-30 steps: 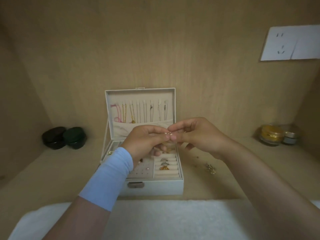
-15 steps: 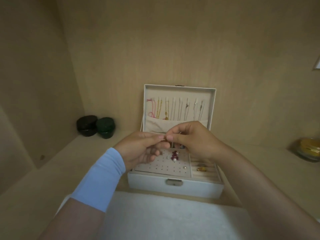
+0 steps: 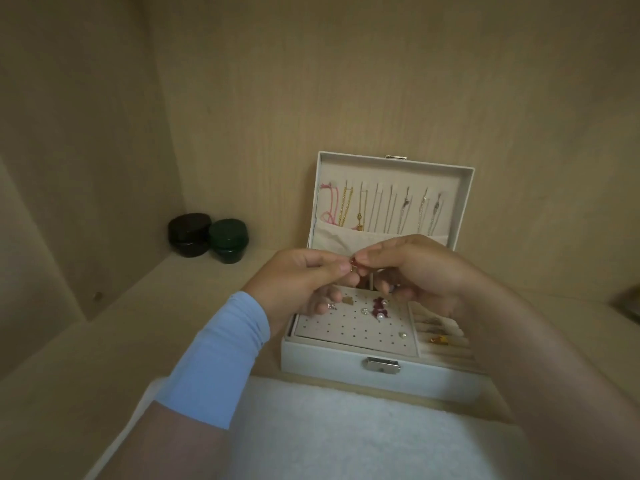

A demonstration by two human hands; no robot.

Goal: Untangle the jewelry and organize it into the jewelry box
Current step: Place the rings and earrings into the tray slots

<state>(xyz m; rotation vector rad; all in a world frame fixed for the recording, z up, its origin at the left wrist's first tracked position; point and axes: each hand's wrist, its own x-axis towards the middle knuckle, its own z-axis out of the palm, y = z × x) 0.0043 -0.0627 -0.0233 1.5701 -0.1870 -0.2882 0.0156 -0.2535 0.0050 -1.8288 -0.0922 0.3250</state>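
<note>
Head view: left hand (image 3: 302, 283) and right hand (image 3: 423, 271) fingers pinch one small red jewelry piece (image 3: 352, 262) above the jewelry box (image 3: 332, 363).

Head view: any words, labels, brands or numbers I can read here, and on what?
None readable.
Jewelry box, black jar, green jar: no label, brand or number shows.
Piece pinched by left hand and right hand: too small to tell.
</note>
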